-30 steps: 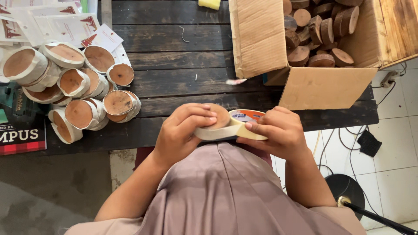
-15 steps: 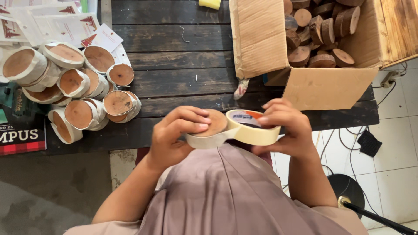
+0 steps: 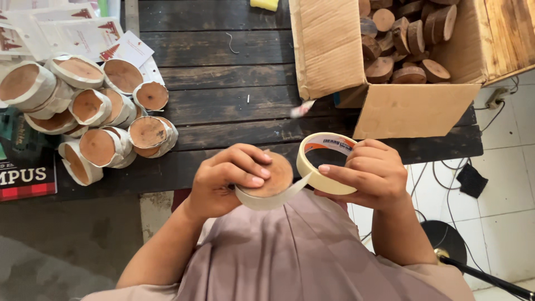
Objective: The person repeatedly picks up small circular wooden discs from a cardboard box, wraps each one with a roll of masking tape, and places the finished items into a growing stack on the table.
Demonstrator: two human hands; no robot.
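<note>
We're mid-wrap, it seems: our left hand (image 3: 225, 181) is curled round a wood slice (image 3: 271, 177), thumb and fingers pressing on its flat face, w/ a pale band already round its rim. Our right hand (image 3: 374, 173) is closed on the masking-tape roll (image 3: 326, 163), fingers over the outer edge and thumb thru the core, just right of the slice; a short strip of tape runs taut from roll to slice. Both sit low, above our lap, on the near side of the dark plank table (image 3: 223, 106). Judging by that, the step in hand is banding the slice's edge w/ tape; the next move prob. calls for turning the slice against the roll while keeping the strip tight, then tearing it off clean, so the left grip needs to stay firm w/out covering the rim. On the table, far left of the slice, sits a heap of wrapped slices (image 3: 83, 117), each rimmed in white paper, faces up or tilted, touching one another. Beyond them lie printed paper sheets (image 3: 83, 33). Far right of the slice, an open cardboard box (image 3: 390, 72) stands w/ its flaps folded out; inside is a jumble of bare wood rounds (image 3: 407, 39), bark on, some on edge. A small yellow block (image 3: 264, 4) lies at the table's far edge.
</note>
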